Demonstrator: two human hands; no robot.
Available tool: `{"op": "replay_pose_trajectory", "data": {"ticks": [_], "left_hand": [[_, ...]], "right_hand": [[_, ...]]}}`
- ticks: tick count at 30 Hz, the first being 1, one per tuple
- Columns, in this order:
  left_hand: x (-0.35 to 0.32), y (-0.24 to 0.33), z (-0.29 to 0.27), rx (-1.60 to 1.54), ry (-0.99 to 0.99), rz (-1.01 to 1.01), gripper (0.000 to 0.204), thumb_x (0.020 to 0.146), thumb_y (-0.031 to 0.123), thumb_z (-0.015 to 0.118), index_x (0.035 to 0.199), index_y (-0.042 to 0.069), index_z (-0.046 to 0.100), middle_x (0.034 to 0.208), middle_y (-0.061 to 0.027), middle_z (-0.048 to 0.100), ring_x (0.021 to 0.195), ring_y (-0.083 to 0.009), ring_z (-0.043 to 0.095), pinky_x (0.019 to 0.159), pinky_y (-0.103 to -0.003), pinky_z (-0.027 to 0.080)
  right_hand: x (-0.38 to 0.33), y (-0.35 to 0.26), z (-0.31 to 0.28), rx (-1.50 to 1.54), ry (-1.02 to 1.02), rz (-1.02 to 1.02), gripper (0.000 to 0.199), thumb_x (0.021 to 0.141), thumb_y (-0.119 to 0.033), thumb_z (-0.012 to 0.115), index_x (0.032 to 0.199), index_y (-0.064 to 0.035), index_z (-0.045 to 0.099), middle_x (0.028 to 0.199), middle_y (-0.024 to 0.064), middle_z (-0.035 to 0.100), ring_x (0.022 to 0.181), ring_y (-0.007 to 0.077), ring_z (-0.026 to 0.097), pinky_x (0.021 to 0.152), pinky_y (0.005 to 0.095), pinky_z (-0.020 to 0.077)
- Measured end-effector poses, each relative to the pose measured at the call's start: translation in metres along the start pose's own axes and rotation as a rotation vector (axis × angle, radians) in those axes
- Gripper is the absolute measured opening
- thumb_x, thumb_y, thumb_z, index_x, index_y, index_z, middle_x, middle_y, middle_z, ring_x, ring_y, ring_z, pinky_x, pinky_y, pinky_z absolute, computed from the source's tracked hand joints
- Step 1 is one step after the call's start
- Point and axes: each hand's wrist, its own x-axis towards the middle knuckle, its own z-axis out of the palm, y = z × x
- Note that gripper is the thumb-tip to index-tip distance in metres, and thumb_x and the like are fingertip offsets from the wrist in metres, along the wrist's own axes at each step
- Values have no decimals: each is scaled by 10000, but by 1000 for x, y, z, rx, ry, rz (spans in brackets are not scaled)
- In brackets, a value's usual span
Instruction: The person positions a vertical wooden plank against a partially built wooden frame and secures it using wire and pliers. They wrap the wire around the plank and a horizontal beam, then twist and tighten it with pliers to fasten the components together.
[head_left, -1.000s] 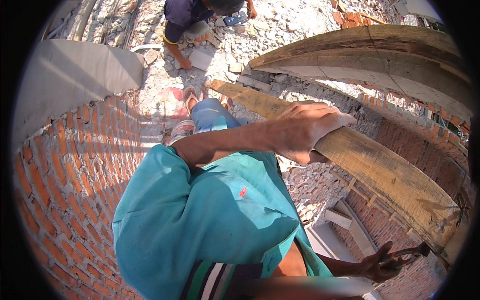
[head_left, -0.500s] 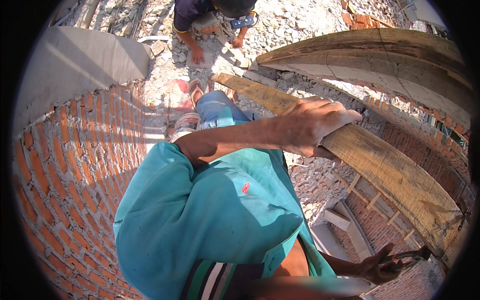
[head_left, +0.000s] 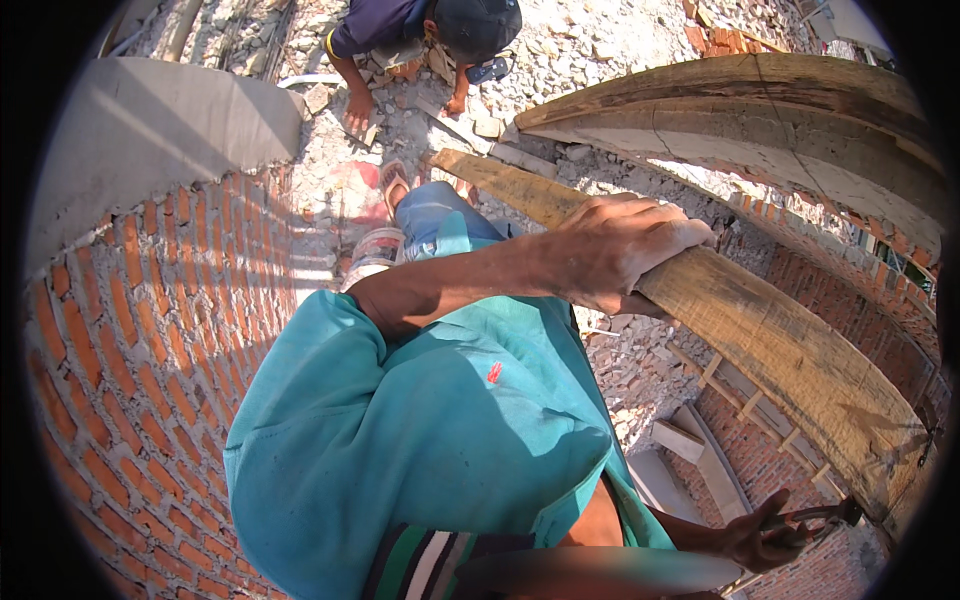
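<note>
The left hand (head_left: 628, 250), between two and three o'clock, is clamped over the upper edge of the wooden board (head_left: 775, 335), which runs from eleven o'clock round to four; the grip probably steadies the plank, the wearer, or both. Well apart from it, between four and five o'clock, the right hand (head_left: 765, 540) curls loosely around a dark hand tool (head_left: 822, 514), perhaps pincers. The tool's head sits beside the board's near end, seemingly to keep it within reach of the dark wire (head_left: 927, 440) there, though contact is unclear.
</note>
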Motion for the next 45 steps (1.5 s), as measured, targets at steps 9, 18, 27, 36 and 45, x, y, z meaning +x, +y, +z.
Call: {"op": "replay_pose_trajectory", "data": {"ticks": [9, 18, 27, 36, 45], "left_hand": [[-1, -2, 1, 19, 26, 29, 823, 708, 358, 915, 1368, 57, 527, 1241, -152, 675, 1132, -343, 688, 966, -463, 562], [5, -9, 5, 25, 84, 126, 778, 708, 360, 921, 1310, 33, 552, 1127, -147, 714, 999, -322, 735, 867, -422, 608], [19, 3, -6, 59, 135, 120, 792, 670, 360, 948, 1284, 47, 558, 1103, -120, 717, 939, -299, 740, 789, -397, 612], [38, 8, -20, 126, 203, 127, 799, 644, 383, 951, 1284, 86, 574, 1064, -86, 723, 866, -291, 742, 718, -401, 607], [49, -10, -40, 206, 342, 203, 763, 667, 485, 925, 1225, 77, 603, 990, -73, 723, 832, -258, 748, 677, -397, 619]], "right_hand": [[3, 0, 5, -40, 33, -90, 630, 743, -455, 941, 1064, 29, 700, 875, 98, 695, 676, 204, 692, 561, 292, 588], [8, 3, 8, -115, 84, -105, 630, 705, -524, 946, 1003, -18, 720, 803, 51, 651, 605, 173, 632, 539, 290, 550], [41, -1, 6, -162, 172, -127, 639, 696, -552, 941, 976, -18, 730, 752, 28, 634, 577, 166, 610, 528, 294, 530], [73, -36, 13, -30, 323, -147, 701, 817, -675, 776, 979, -16, 599, 754, 42, 548, 613, 224, 584, 555, 382, 480], [93, -8, 20, -37, 248, -185, 636, 694, -542, 947, 957, -6, 728, 760, 55, 681, 577, 185, 643, 523, 296, 540]]}}
